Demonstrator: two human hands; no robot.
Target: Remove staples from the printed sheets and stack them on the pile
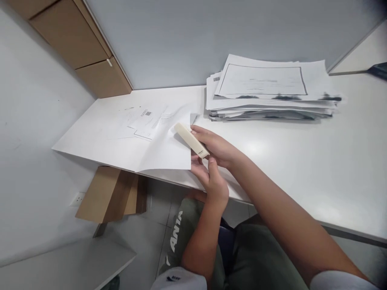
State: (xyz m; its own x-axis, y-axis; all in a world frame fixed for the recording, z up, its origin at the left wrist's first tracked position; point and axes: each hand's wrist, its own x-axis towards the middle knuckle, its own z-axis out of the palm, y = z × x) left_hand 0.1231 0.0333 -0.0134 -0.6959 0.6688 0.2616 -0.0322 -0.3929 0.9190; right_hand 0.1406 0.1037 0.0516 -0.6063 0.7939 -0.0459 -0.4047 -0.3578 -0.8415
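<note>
A cream-coloured stapler (191, 140) sits in my right hand (216, 144), whose fingers are wrapped round its near end and side. The stapler slants across the right edge of a white paper sheet (169, 155). Just below, my left hand (214, 182) grips the sheet's lower right edge, thumb up beside the stapler's near end; some of its fingers are hidden behind the paper and stapler. The sheet bulges upward and its front edge reaches the table's edge. Printed lines and a small square code show on the paper farther left.
A thick stack of printed sheets (266, 86) lies at the back of the white table (302, 161), against a grey panel (211, 36). Brown cardboard boxes (78, 40) stand at the far left. More cardboard (102, 195) is below the table's left end, near a wall socket (78, 199).
</note>
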